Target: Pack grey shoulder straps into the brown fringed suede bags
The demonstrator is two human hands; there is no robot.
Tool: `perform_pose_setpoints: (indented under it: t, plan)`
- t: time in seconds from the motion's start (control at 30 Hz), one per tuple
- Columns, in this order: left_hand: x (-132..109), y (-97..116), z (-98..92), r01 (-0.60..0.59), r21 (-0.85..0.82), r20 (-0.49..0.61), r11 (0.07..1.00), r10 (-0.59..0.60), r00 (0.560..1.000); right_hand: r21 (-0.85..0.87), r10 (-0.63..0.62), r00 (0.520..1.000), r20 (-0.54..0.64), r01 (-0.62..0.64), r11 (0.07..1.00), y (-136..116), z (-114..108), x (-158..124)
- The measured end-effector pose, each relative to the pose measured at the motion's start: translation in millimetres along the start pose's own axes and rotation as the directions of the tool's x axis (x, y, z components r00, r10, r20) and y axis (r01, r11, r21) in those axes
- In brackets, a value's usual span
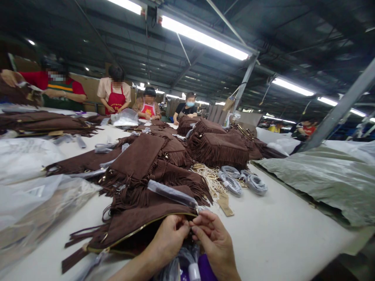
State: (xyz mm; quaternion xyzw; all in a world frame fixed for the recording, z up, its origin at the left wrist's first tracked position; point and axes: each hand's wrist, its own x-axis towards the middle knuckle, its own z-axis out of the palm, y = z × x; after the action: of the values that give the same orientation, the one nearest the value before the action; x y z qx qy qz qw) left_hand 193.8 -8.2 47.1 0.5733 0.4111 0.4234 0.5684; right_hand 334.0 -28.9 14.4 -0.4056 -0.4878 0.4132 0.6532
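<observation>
A brown fringed bag [140, 216] lies in front of me with its gold zipper undone and its mouth gaping toward me. At the right end of that opening, my left hand [172, 230] pinches something too small to make out. Close against it, the fingers of my right hand [212, 238] are also pinched together, and what they hold is hidden. A plastic-wrapped strip [172, 194] lies across the bag just beyond my hands. Below them, partly covered by my wrists, is a plastic-wrapped coil [187, 257] with a white band.
More brown fringed bags [218, 146] are heaped ahead. Wrapped coils [231, 181], white strings [206, 175] and a brown tag [225, 205] lie to the right. Plastic bags [35, 207] cover the left side, green sheeting [328, 179] the right. Several co-workers [115, 93] are across the white table [281, 230].
</observation>
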Motion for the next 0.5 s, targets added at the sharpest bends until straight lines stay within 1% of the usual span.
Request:
perform_pose_setpoints:
  t: [0.07, 0.13, 0.23, 0.33, 0.4, 0.47, 0.5]
  plan:
    - [-2, -1, 0.3, 0.002, 0.033, -0.014, 0.999, -0.002, 1.0, -0.052, -0.026, 1.0, 0.015, 0.026, 0.998, 1, 0, -3]
    - [-2, -2, -0.4, 0.006, 0.072, -0.023, 0.997, -0.004, 1.0, -0.116, -0.053, 0.997, 0.056, 0.059, 0.991, 2, 0, -4]
    - [0, -3, -2.6, -0.01, 0.081, 0.006, 0.997, 0.01, 1.0, -0.19, -0.06, 0.989, 0.139, 0.086, 0.978, 2, -3, -2]
    - [4, -5, -4.7, -0.029, 0.063, 0.038, 0.998, 0.027, 0.999, -0.195, -0.013, 0.99, 0.141, 0.041, 0.98, 5, -7, 0]
    - [5, -5, -5.3, -0.033, 0.074, 0.033, 0.997, 0.03, 0.999, -0.171, 0.021, 0.988, 0.15, 0.005, 0.985, 7, -9, -1]
    - [5, -4, -5.4, -0.032, 0.093, 0.019, 0.995, 0.03, 0.999, -0.161, 0.016, 0.987, 0.159, 0.01, 0.987, 7, -10, -3]
    - [4, -4, -5.3, -0.035, 0.103, 0.012, 0.994, 0.034, 0.999, -0.178, -0.013, 0.989, 0.144, 0.039, 0.983, 6, -11, -4]
